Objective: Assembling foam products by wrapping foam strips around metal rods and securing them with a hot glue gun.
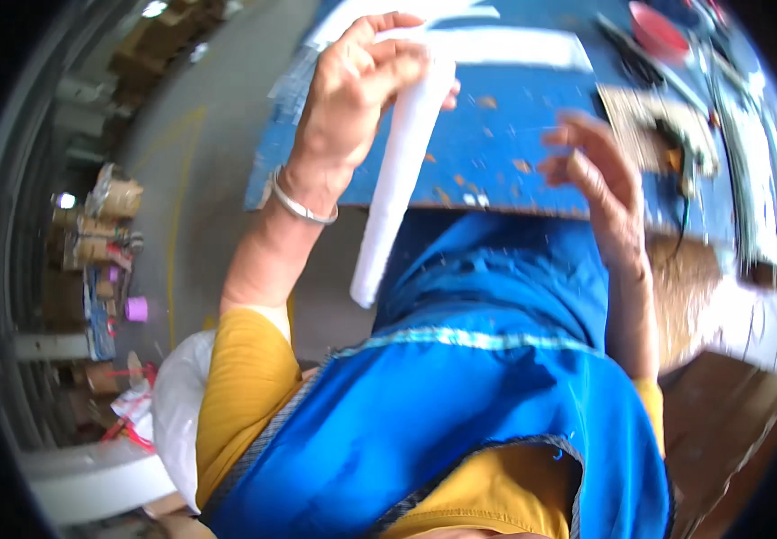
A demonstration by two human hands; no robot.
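— How many hands do we count?
— Two bare hands: the left hand [353, 90] and the right hand [595, 175].
— And white things?
— We see one long white rolled sheet [397, 180] on the left, plus one flat white strip [505, 47] lying far on the single worn blue table [496, 135].
— Bracelets?
— One silver bangle [299, 207].

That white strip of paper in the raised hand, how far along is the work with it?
Done: nothing finished shows. In hand: the left hand pinches the top of a long white paper strip, lifted above the blue worktable with its lower end hanging free. Left: the right hand is open and empty beside it, not yet on the strip.
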